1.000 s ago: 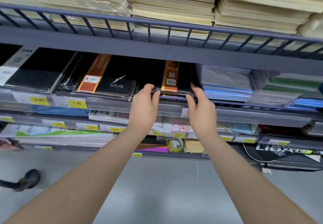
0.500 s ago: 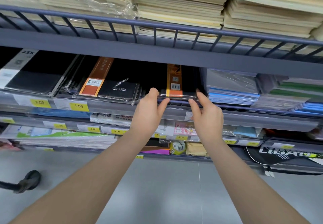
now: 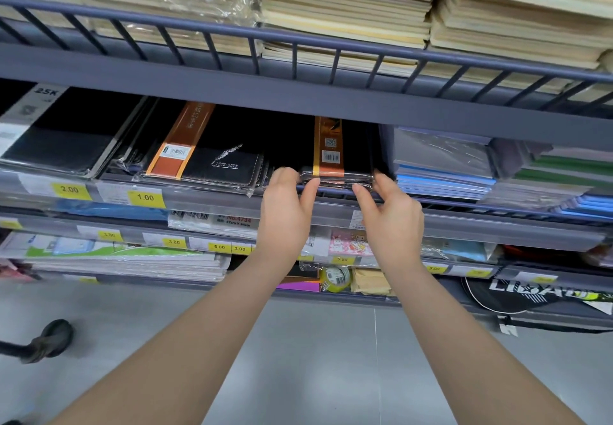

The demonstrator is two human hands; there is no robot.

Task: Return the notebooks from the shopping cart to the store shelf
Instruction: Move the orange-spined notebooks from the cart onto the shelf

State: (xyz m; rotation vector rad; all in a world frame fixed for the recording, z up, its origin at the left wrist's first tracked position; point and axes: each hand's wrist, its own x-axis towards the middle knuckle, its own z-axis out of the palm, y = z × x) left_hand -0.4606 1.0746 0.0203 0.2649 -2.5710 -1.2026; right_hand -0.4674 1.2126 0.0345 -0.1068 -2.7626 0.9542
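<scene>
A small stack of black notebooks with an orange band (image 3: 335, 156), wrapped in clear plastic, lies on the grey store shelf (image 3: 205, 200), its near edge at the shelf's front rail. My left hand (image 3: 285, 212) pinches the stack's near left corner, thumb against its front edge. My right hand (image 3: 388, 215) touches the near right corner with fingertips and thumb. Left of the stack lies another black notebook with an orange band (image 3: 205, 162). The shopping cart itself is out of view.
Blue and green exercise books (image 3: 444, 172) are stacked right of the black stack. Beige paper pads (image 3: 348, 10) fill the railed shelf above. Lower shelves hold paper goods and yellow price tags. A black caster wheel (image 3: 49, 341) stands on the grey floor at left.
The black stack has slid deeper onto the shelf. Both hands followed it forward and stay at its near corners.
</scene>
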